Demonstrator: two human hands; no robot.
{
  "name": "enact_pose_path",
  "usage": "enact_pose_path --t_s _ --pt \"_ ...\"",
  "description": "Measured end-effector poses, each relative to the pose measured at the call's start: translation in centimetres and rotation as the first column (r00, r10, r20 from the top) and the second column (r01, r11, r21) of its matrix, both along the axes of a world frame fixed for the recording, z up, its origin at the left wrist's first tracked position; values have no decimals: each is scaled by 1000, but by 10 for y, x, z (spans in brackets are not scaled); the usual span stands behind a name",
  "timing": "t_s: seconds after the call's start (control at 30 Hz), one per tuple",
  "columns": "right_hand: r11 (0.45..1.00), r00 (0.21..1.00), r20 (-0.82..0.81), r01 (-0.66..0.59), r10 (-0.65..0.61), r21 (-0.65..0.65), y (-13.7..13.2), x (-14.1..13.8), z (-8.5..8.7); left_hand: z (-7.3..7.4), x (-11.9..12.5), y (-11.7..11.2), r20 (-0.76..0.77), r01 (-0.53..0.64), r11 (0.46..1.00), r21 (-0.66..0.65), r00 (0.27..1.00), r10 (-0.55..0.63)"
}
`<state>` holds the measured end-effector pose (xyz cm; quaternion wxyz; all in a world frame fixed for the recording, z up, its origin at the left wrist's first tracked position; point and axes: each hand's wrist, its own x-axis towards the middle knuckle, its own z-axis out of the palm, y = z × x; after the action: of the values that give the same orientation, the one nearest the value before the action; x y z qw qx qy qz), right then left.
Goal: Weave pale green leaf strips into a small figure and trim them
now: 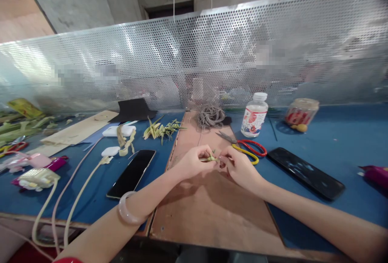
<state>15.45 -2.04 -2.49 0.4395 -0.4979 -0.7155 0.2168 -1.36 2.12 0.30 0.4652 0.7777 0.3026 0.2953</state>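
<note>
Over the bare wooden strip [206,210] of the table, my two hands meet. My left hand [195,162], below a pale bangle [129,208], pinches a small green plant-like piece [209,159] between thumb and fingers. Its right end points at my right hand [241,168], whose thumb and fingertips are pressed together beside it. What my right fingers pinch is too small to make out. Scissors [250,150] with red and yellow handles lie just beyond my right hand. Behind both hands sits a bundle of grey cord [210,116].
A plastic bottle [254,115] and a glass jar [301,113] stand at the back right. One phone [306,173] lies right, another phone [132,174] left. Woven green sprigs [162,129], cables [80,190] and a power bank [113,131] occupy the left. A perforated metal screen [182,57] closes the back.
</note>
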Motion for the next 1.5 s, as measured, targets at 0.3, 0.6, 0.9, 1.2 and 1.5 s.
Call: enact_pose_path --t_s 0.3,0.6,0.9,1.2,1.5 --pt "990 988 94 -115 123 -86 6 8 6 -4 -2 7 15 15 997 -78 1000 -14" --pt "992 988 101 -121 118 25 -3 3 6 0 -2 0 -13 48 995 -92 999 -50" --pt "994 984 165 -86 73 73 -1 8 7 -2 -2 3 25 58 990 -130 998 -56" --pt "958 972 -22 -234 233 -165 3 5 4 2 -2 4 170 14 983 -183 985 17" --pt "940 950 -1 -309 312 -147 -2 0 -1 -3 -1 4 174 64 960 -271 985 -17"
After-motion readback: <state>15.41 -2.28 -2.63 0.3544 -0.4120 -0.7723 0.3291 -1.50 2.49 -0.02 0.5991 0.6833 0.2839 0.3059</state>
